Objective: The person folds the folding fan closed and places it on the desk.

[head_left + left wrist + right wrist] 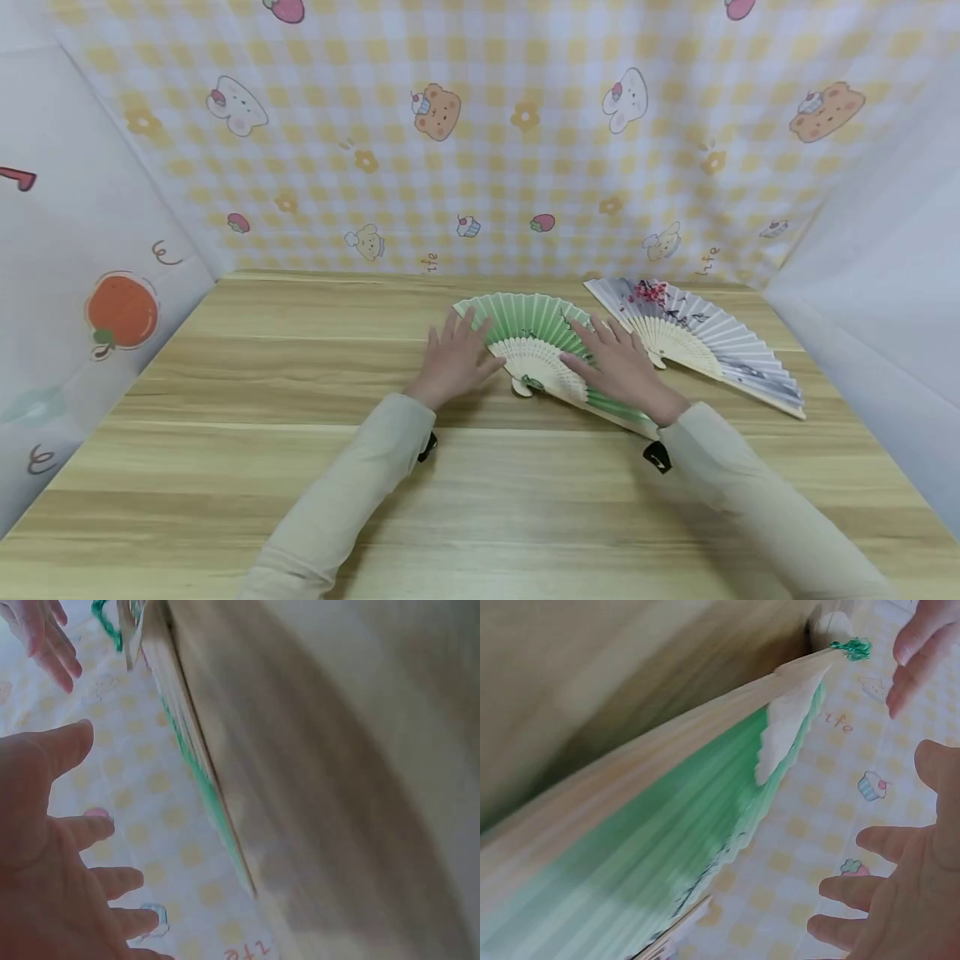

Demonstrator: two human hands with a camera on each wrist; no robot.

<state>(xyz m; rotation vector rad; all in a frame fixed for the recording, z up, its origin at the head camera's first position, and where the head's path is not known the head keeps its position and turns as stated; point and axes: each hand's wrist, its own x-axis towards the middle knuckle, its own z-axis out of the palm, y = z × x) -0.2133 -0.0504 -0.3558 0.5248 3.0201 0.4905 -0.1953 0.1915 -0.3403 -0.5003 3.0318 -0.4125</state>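
Note:
A green folding fan (525, 317) lies spread on the wooden table, its pale slatted ribs toward me and a green tassel (853, 649) at its pivot. My left hand (453, 362), fingers spread, is over the fan's left part, and nothing is in its grasp. Over the right part is my right hand (618, 362), also with spread fingers and holding nothing. Both wrist views show a gap between the palms and the fan. To the right lies a second spread fan (705, 325), white and grey with pink blossoms.
Behind the table (262, 375) hangs a yellow-checked cloth (480, 175) with cartoon prints. White printed sheets (60, 250) close off the left side, and a plain white one (885, 275) the right. The second fan's edge reaches close to the green fan.

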